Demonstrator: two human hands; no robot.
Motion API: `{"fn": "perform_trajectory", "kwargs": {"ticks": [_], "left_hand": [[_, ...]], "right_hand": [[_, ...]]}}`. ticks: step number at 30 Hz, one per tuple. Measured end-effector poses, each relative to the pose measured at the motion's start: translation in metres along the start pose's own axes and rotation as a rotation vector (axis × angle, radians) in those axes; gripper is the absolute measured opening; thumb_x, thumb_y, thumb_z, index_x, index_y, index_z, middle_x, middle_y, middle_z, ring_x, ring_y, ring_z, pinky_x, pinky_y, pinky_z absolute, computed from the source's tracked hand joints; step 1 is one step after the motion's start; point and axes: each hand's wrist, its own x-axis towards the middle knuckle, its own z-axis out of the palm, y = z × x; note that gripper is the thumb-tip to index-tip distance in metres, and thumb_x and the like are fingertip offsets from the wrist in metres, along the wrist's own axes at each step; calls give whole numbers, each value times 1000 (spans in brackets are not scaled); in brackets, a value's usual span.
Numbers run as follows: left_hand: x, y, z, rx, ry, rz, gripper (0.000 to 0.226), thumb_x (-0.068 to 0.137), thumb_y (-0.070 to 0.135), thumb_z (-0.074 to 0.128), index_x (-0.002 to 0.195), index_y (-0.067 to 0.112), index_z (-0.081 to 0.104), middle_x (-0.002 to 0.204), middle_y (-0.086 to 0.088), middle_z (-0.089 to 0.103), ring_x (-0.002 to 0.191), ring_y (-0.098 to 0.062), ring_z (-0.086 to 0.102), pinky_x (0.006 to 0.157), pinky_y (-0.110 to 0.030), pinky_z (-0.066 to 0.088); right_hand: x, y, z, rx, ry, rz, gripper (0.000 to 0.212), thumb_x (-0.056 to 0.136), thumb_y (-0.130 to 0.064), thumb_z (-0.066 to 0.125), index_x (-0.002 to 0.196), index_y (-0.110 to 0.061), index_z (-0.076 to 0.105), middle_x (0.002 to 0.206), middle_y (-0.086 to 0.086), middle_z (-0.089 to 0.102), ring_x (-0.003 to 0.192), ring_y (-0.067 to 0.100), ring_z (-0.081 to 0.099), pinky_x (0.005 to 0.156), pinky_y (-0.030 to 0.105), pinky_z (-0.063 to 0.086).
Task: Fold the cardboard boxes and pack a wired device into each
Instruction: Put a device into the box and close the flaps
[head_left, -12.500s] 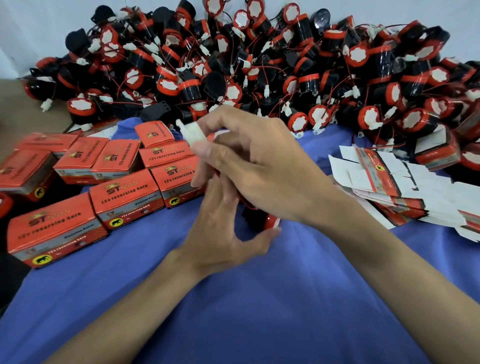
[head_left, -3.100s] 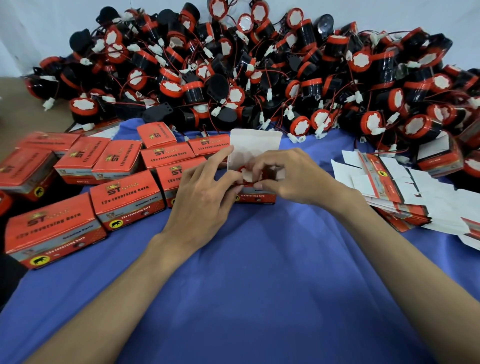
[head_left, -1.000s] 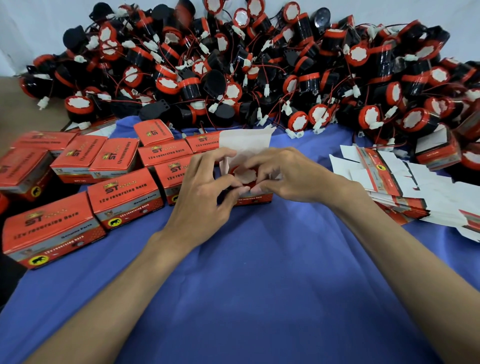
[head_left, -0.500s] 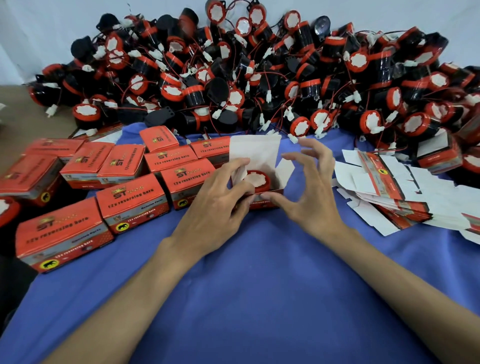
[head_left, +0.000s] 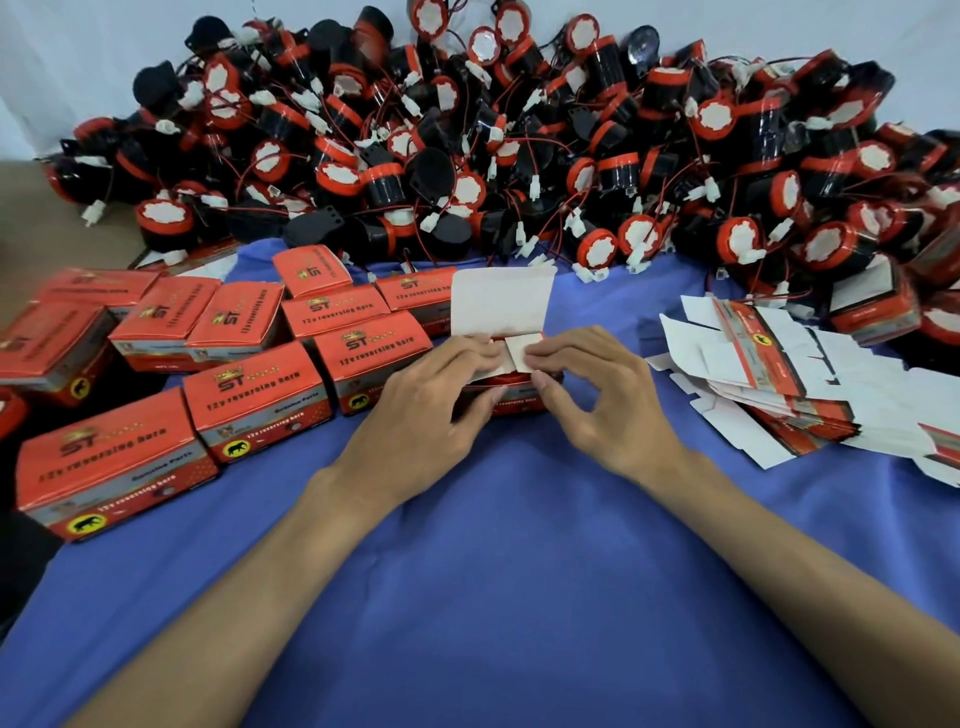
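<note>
While the tall white lid flap (head_left: 500, 299) is left standing upright at the back, a small orange cardboard box (head_left: 511, 397) is being closed at the middle of the blue-covered surface (head_left: 493, 597). The left hand (head_left: 421, 410) is curled around the box's left end, with its fingers laid over the left inner flap and its thumb set against the front wall. The right hand (head_left: 597, 400) is held at the right end, its fingertips pressed on the small white inner flap (head_left: 519, 352) and its thumb tucked at the front edge, so that the box is gripped by both hands. A strip of red can be made out beneath the flaps, but whether it belongs to a device inside cannot be told. To the left, rows of closed orange boxes (head_left: 254, 395) are set side by side, touching one another. To the right, a fanned stack of flat unfolded box blanks (head_left: 789, 384) is laid on the cloth, well apart from the hands. Across the back, a large heap of black-and-red wired devices (head_left: 519, 156) with white connectors and thin red leads is piled against a pale wall.
</note>
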Motion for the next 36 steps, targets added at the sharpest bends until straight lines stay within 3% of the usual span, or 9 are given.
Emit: {"fn": "perform_trajectory", "kwargs": {"ticks": [7,10,12,15,20,24,27,31,36], "left_hand": [[0,-4,2,-9,71,6,19,90,21,68,98,4,71,131,-13,50,128,-25,42,106,-37,39],[0,-5,2,-52,99,-12,18,89,25,69,95,9,74,154,-19,22,146,-27,18,116,-44,28],[1,-5,2,-113,52,-41,20,89,26,68,96,8,74,160,-16,15,148,-24,18,116,-44,29],[1,-5,1,-107,72,-60,26,88,31,66,94,6,70,153,-13,33,137,-21,41,108,-32,39],[-1,-1,-2,-72,150,8,28,88,36,63,99,16,46,115,10,53,111,-12,54,90,-11,40],[-2,2,-3,-226,155,-149,41,85,47,64,101,39,28,118,13,59,114,-8,60,92,-34,52],[-1,0,-4,-251,92,-202,42,88,53,59,121,39,37,120,21,59,117,7,52,99,-20,43],[1,-2,-2,-46,98,-58,37,95,31,57,125,11,64,124,2,65,117,-15,57,102,-33,42],[2,-3,-2,8,114,-20,33,91,20,62,121,8,67,123,-3,66,111,-21,62,99,-31,45]], "right_hand": [[0,-5,-3,7,-32,57,23,85,-16,58,103,-5,65,87,-1,67,83,21,61,75,37,50],[2,-7,-6,192,-59,215,60,89,-26,53,144,-18,30,90,-10,69,90,5,63,84,19,47],[2,-4,-7,284,-65,250,67,92,-25,53,147,-22,15,88,-8,70,89,2,65,86,14,46],[4,-3,-8,366,-83,266,55,92,-27,53,141,-33,30,86,-2,68,91,10,67,85,19,47],[6,-5,-7,445,-48,343,10,90,-40,50,98,-34,48,88,-12,65,85,10,66,73,21,47],[7,-3,-7,428,-49,393,8,90,-33,53,92,-33,61,86,-19,66,82,2,62,71,20,47],[5,-2,-9,434,-83,360,16,89,-26,60,103,-25,68,93,0,68,86,7,60,70,16,47],[4,-1,-9,365,-97,292,23,87,-9,67,109,-9,69,85,13,64,81,16,54,69,16,47],[3,1,-7,212,-11,168,24,84,-10,70,107,-5,71,92,8,69,81,14,57,78,11,43]]}}
